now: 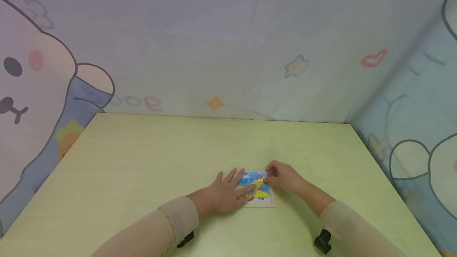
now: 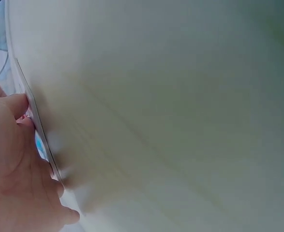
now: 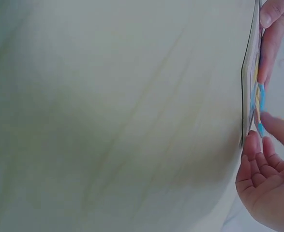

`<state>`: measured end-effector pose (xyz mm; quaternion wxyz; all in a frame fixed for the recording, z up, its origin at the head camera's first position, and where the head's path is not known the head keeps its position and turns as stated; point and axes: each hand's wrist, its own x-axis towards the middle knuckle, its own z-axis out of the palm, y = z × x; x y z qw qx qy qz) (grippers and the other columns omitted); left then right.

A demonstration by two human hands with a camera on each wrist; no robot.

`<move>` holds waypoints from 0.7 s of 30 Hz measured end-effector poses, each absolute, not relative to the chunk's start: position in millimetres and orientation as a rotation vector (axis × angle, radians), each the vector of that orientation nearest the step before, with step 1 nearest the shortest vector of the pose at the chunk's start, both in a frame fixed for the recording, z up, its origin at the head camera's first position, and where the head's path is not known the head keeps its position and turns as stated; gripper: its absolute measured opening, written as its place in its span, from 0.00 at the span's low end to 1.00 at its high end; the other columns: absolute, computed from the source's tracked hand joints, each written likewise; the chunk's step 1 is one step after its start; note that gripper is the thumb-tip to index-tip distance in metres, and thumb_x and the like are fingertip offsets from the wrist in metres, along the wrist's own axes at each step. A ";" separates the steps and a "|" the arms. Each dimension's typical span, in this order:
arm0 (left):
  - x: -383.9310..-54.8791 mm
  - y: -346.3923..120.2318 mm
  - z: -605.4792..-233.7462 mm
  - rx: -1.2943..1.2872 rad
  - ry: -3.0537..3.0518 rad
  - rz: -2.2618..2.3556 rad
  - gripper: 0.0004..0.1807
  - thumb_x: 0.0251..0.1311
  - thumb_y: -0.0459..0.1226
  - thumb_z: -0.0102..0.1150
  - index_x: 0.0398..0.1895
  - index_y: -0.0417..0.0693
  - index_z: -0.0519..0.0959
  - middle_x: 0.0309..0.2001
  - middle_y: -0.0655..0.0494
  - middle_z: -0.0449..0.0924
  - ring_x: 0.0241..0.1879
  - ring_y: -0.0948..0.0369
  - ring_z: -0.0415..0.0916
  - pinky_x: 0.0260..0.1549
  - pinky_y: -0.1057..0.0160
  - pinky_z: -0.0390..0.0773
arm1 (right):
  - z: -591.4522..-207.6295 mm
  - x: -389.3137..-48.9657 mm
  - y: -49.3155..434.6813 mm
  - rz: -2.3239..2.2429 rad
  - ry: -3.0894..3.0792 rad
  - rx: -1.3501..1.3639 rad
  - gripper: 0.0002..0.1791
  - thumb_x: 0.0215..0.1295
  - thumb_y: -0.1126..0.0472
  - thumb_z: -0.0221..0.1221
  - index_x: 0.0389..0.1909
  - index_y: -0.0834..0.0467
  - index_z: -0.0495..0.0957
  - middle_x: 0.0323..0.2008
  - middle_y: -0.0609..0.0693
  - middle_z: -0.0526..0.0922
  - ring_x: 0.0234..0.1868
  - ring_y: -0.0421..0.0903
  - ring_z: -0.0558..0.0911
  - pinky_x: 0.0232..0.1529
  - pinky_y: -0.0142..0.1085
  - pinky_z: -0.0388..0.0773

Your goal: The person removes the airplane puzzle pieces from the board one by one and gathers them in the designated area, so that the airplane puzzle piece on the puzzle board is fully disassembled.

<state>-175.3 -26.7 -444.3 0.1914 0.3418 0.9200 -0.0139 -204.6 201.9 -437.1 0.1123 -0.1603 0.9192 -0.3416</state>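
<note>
A small jigsaw puzzle board (image 1: 270, 203) with a pale border lies on the table, its picture showing a yellow plane on blue. My left hand (image 1: 226, 195) rests spread over the board's left side, one finger reaching across the picture. At the upper right corner, my right hand (image 1: 285, 177) pinches a puzzle piece (image 3: 261, 99) between thumb and fingertips. Seen edge-on in the right wrist view, that blue-edged piece is tilted up from the board. In the left wrist view, the left fingers (image 2: 17, 104) lie along the board's edge.
The light yellow-green table (image 1: 143, 162) carries the board near its front middle. A cartoon-printed cloth (image 1: 228, 50) stands behind the table and along both sides. Beige sleeves (image 1: 180, 215) cover both forearms, with a black strap device (image 1: 323, 241) at the right wrist.
</note>
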 end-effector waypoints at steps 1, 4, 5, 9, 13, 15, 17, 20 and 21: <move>-175.1 -26.8 -444.4 0.959 2.586 -0.046 0.28 0.70 0.57 0.28 0.72 0.78 0.42 0.74 0.51 0.32 0.72 0.51 0.30 0.63 0.41 0.44 | -437.2 -205.1 202.4 -1.025 2.697 -0.476 0.13 0.58 0.58 0.64 0.37 0.63 0.74 0.31 0.49 0.77 0.33 0.44 0.75 0.38 0.38 0.75; -175.0 -26.5 -445.4 0.950 2.604 -0.058 0.29 0.69 0.58 0.30 0.72 0.75 0.43 0.74 0.52 0.32 0.72 0.53 0.31 0.63 0.41 0.44 | -438.1 -207.1 201.3 -1.044 2.707 -0.435 0.09 0.61 0.60 0.61 0.35 0.62 0.75 0.29 0.48 0.77 0.32 0.43 0.74 0.36 0.37 0.74; -174.9 -26.4 -445.7 0.945 2.610 -0.058 0.31 0.69 0.58 0.30 0.73 0.72 0.43 0.74 0.53 0.32 0.72 0.53 0.31 0.64 0.42 0.44 | -438.7 -208.0 200.7 -1.043 2.707 -0.419 0.08 0.61 0.61 0.61 0.35 0.62 0.75 0.29 0.48 0.77 0.32 0.43 0.74 0.36 0.36 0.74; -174.3 -25.0 -443.0 0.912 2.629 -0.068 0.36 0.66 0.60 0.34 0.74 0.61 0.43 0.74 0.56 0.34 0.72 0.55 0.32 0.64 0.43 0.44 | -441.0 -212.0 197.3 -0.991 2.722 -0.352 0.05 0.60 0.65 0.61 0.35 0.62 0.77 0.28 0.47 0.77 0.32 0.43 0.74 0.36 0.36 0.74; -173.8 -24.8 -440.0 0.887 2.631 -0.079 0.38 0.65 0.61 0.36 0.74 0.59 0.44 0.74 0.58 0.35 0.72 0.57 0.33 0.65 0.44 0.44 | -440.7 -214.4 195.6 -0.938 2.727 -0.347 0.05 0.59 0.64 0.62 0.35 0.61 0.78 0.28 0.47 0.77 0.31 0.42 0.74 0.34 0.35 0.74; -173.4 -24.8 -439.3 0.884 2.635 -0.080 0.38 0.65 0.61 0.36 0.74 0.59 0.44 0.74 0.58 0.36 0.72 0.57 0.33 0.65 0.45 0.44 | -440.4 -214.9 195.6 -0.931 2.723 -0.345 0.05 0.59 0.64 0.62 0.35 0.61 0.78 0.28 0.47 0.77 0.31 0.42 0.74 0.34 0.35 0.74; -172.9 -24.5 -438.4 0.884 2.636 -0.083 0.38 0.65 0.61 0.36 0.74 0.59 0.45 0.74 0.58 0.36 0.72 0.57 0.34 0.65 0.45 0.45 | -441.2 -215.5 196.8 -0.939 2.717 -0.344 0.05 0.59 0.65 0.62 0.35 0.61 0.78 0.27 0.47 0.77 0.30 0.42 0.74 0.34 0.35 0.73; -172.3 -23.6 -435.8 0.880 2.638 -0.098 0.38 0.65 0.62 0.36 0.74 0.60 0.45 0.74 0.58 0.36 0.72 0.57 0.35 0.65 0.45 0.45 | -441.4 -215.3 198.3 -0.978 2.707 -0.336 0.05 0.60 0.65 0.61 0.35 0.62 0.79 0.27 0.47 0.77 0.30 0.42 0.74 0.33 0.35 0.72; -172.4 -23.2 -434.9 0.879 2.639 -0.104 0.38 0.65 0.62 0.36 0.74 0.60 0.45 0.74 0.58 0.37 0.72 0.57 0.35 0.65 0.45 0.45 | -441.7 -215.5 198.8 -0.993 2.702 -0.331 0.05 0.61 0.65 0.60 0.35 0.62 0.79 0.27 0.47 0.77 0.30 0.42 0.73 0.33 0.35 0.72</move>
